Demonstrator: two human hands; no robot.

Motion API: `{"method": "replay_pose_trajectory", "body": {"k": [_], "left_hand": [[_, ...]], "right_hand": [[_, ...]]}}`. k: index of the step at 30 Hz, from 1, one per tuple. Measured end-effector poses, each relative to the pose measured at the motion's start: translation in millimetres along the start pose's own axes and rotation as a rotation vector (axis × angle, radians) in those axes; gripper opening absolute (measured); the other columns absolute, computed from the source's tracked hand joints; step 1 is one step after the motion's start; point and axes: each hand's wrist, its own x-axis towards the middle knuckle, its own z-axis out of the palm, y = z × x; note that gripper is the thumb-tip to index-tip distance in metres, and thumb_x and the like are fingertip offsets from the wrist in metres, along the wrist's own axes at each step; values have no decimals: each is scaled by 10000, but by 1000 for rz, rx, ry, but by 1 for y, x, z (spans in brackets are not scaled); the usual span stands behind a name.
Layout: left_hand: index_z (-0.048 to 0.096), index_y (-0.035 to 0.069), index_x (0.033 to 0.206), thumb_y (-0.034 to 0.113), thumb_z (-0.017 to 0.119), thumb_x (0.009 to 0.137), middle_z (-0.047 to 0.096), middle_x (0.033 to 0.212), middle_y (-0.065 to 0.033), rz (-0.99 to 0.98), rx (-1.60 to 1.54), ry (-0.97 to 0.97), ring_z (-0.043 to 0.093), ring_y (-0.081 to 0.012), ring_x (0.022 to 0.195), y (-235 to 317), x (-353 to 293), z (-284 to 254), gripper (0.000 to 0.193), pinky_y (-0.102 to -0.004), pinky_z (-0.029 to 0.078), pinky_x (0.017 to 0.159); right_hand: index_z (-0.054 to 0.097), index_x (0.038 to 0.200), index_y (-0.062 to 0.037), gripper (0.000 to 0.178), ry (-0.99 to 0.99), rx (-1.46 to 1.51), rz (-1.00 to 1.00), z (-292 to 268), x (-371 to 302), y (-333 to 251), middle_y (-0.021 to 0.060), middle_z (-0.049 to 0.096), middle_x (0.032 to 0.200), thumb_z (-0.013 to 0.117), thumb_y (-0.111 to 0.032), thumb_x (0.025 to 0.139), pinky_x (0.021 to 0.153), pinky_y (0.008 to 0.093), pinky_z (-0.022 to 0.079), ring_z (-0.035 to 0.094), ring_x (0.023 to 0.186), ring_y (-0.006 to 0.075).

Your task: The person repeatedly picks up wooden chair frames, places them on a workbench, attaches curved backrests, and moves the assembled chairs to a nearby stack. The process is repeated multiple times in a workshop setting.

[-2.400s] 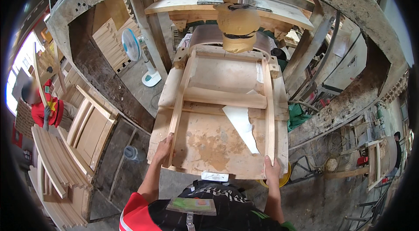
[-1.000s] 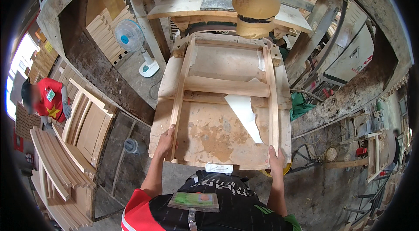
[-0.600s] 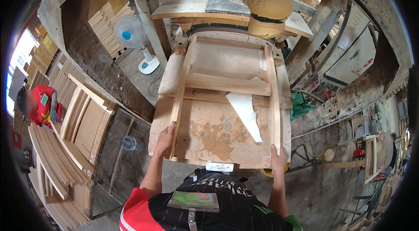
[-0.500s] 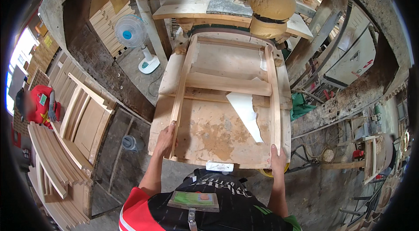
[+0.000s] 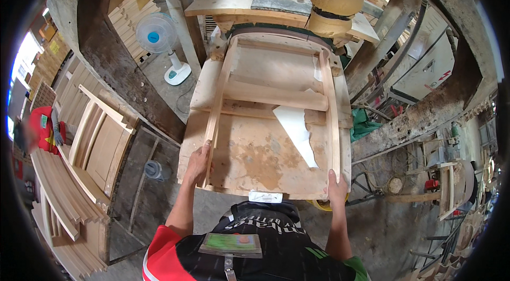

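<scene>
A pale wooden frame (image 5: 276,95) with two long side rails and crosspieces lies on a stained plywood board (image 5: 244,159). Its curved far end meets a dark curved edge beneath the machine. My left hand (image 5: 198,164) is closed round the near end of the left rail. On the right rail's near end, my right hand (image 5: 336,188) grips with the thumb on top; its other fingers are mostly hidden. A torn white sheet (image 5: 297,133) lies on the board, partly under the frame's middle crosspiece.
A metal machine frame (image 5: 122,47) surrounds the board. Left of it stand a white fan (image 5: 156,36), a grey bucket (image 5: 155,170) and stacked curved wooden parts (image 5: 61,185). A person in red (image 5: 45,129) is at far left. Green cloth (image 5: 363,125) hangs at right.
The view has shifted slightly. Both hands keep their hold on the rails, and the wooden frame stays in nearly the same place on the board.
</scene>
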Motion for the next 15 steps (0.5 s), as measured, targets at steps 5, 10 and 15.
{"method": "replay_pose_trajectory", "body": {"k": [5, 10, 15], "left_hand": [[640, -47, 1118, 666, 433, 1031, 630, 694, -139, 52, 89, 26, 636, -228, 559, -11, 10, 4, 747, -393, 513, 556], [646, -41, 1121, 661, 428, 1036, 627, 697, -134, 6, 64, 24, 637, -215, 559, -12, 6, 5, 740, -384, 511, 545], [639, -45, 1163, 648, 427, 1045, 620, 696, -129, 7, 47, 30, 630, -212, 549, -9, 5, 6, 734, -372, 510, 531]], "right_hand": [[568, 1318, -32, 578, -31, 14, 19, 6, 3, 5, 64, 626, 841, 635, -509, 1000, 390, 286, 382, 648, 595, 163], [559, 1340, -31, 601, -38, 21, 44, 7, 3, 4, 58, 633, 831, 636, -518, 997, 396, 279, 394, 649, 607, 162], [580, 1282, -26, 566, -54, 28, 28, 6, 3, 4, 49, 614, 808, 635, -513, 998, 413, 276, 419, 634, 603, 150]]}}
